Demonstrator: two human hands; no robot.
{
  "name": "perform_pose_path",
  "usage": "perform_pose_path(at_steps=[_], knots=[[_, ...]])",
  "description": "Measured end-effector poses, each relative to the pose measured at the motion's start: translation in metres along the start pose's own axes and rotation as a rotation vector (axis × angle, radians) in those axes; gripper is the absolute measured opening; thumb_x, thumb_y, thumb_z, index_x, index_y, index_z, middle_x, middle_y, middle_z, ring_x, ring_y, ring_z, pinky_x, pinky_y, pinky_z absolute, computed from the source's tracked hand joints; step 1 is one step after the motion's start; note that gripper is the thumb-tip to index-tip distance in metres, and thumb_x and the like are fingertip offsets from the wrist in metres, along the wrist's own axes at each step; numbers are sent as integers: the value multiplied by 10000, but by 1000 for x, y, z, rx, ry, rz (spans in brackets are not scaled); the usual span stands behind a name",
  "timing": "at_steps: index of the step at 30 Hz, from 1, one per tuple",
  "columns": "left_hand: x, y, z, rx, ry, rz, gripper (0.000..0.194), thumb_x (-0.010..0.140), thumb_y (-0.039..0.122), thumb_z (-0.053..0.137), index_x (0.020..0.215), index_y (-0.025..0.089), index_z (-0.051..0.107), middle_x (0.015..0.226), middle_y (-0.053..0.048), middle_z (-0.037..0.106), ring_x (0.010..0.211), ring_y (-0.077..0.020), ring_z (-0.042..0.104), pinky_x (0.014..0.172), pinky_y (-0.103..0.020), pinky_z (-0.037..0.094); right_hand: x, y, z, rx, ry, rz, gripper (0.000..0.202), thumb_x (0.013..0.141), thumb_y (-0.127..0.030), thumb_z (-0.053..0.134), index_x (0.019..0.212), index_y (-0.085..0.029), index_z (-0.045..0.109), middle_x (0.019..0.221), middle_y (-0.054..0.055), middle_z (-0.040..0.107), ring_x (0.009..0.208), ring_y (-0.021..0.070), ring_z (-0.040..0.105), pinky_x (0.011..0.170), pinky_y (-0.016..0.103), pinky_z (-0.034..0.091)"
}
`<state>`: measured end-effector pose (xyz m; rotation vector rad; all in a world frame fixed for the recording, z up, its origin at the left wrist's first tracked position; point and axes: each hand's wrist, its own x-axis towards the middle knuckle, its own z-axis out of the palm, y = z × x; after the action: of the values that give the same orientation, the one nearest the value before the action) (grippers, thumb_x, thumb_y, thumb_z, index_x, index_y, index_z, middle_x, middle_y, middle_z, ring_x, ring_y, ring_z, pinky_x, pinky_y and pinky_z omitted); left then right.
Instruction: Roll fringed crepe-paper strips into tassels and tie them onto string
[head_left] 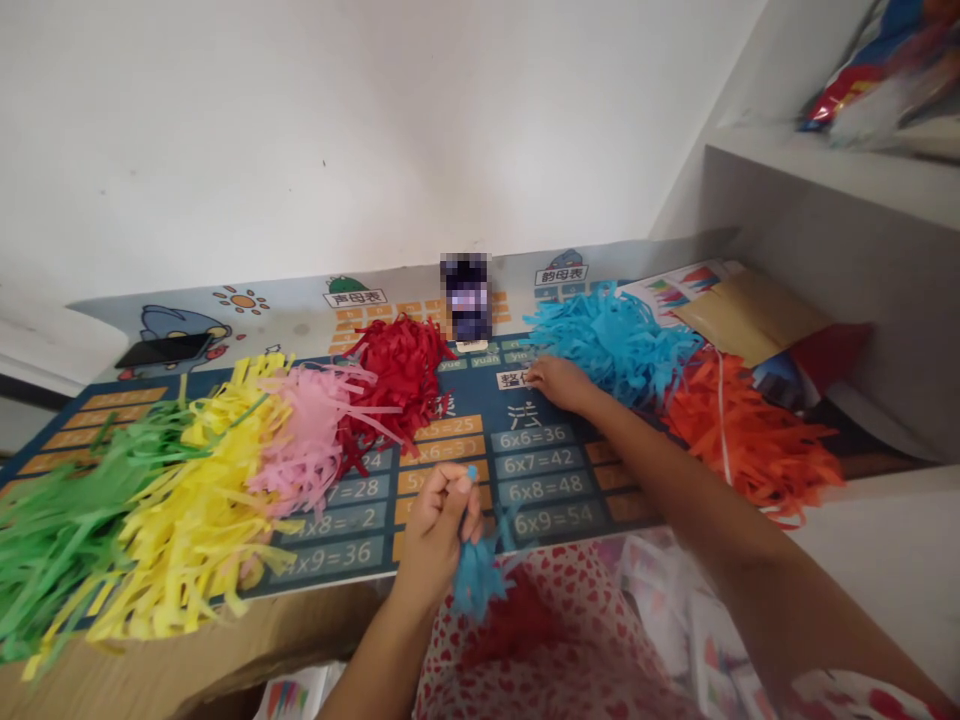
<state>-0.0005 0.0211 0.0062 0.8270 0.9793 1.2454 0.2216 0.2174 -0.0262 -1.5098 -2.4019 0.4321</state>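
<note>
My left hand (442, 510) is closed in a pinch round the top of a small blue paper tassel (480, 580), whose fringe hangs down over my lap. A bit of blue pokes out above the fingertips. Farther forward, my right hand (559, 383) lies low over the table mat, beside the left edge of a heap of blue paper tassels (615, 340). Its fingers are bent together; whatever may be between them is too small to make out. To the right of the blue heap, and touching it, is an orange tassel heap (750, 440).
Red (397, 370), pink (311, 430), yellow (195, 510) and green (90, 520) tassel heaps spread leftward across the printed mat (442, 450). A phone (166, 350) lies at the back left. A pixelated upright object (466, 298) stands by the wall. Brown paper packet (754, 315) and shelf (832, 170) flank the right.
</note>
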Motion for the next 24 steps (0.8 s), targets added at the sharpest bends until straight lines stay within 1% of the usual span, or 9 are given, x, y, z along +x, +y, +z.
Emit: perform_pose_path(at_steps=[4,6,7,9,11,14,17,20,24], knots=[[5,1,-1,84,-38,4,302,860,466,635,826,198,501,542,93,463,407,-50,364,427,-173,331,-19,-26,-11,103,23,-8,155,882,-152,564,922,-132,713,974,98,730,919,201,666,830,312,498],[9,3,-2,165,-39,27,323,851,488,635,808,192,514,554,84,471,414,-51,363,422,-173,307,-38,-47,-15,293,29,-48,176,897,-235,575,1001,-153,690,933,50,736,844,162,681,754,266,516],[12,4,-3,203,-34,41,330,849,495,632,797,188,522,562,79,476,416,-51,356,418,-173,289,-49,-58,-16,450,41,-66,191,890,-267,591,1015,-156,685,896,37,735,802,155,685,716,254,519],[15,6,-3,289,-23,72,327,858,494,615,784,183,543,568,69,485,423,-56,356,420,-178,273,-70,-80,-17,724,72,-82,183,858,-306,639,967,-173,700,806,16,721,715,146,678,651,244,513],[18,7,-2,415,-9,127,294,880,462,592,791,182,580,577,54,510,452,-75,406,451,-190,313,-87,-97,-16,868,105,-80,143,832,-315,674,892,-196,725,771,9,712,662,138,667,619,241,507],[17,7,-1,662,-1,272,217,898,378,577,836,186,656,627,22,602,577,-124,552,578,-226,421,-102,-111,-12,890,168,-104,105,824,-292,696,881,-227,755,858,22,733,752,149,683,683,253,524],[15,8,0,832,-11,407,193,911,320,554,862,196,695,728,-8,700,702,-161,641,680,-259,467,-109,-114,-9,853,204,-136,130,829,-277,701,937,-243,763,935,33,740,849,161,685,744,264,530],[12,10,1,921,-20,487,183,914,291,553,863,199,703,828,-26,745,764,-172,676,715,-270,485,-113,-114,-5,846,218,-129,135,837,-295,696,943,-247,765,912,36,738,820,162,682,701,261,527],[8,10,0,973,-35,533,169,920,271,554,907,198,706,891,-36,759,824,-177,694,762,-279,508,-116,-114,1,910,236,-120,119,822,-313,714,906,-252,774,853,28,729,785,158,671,676,259,519]])
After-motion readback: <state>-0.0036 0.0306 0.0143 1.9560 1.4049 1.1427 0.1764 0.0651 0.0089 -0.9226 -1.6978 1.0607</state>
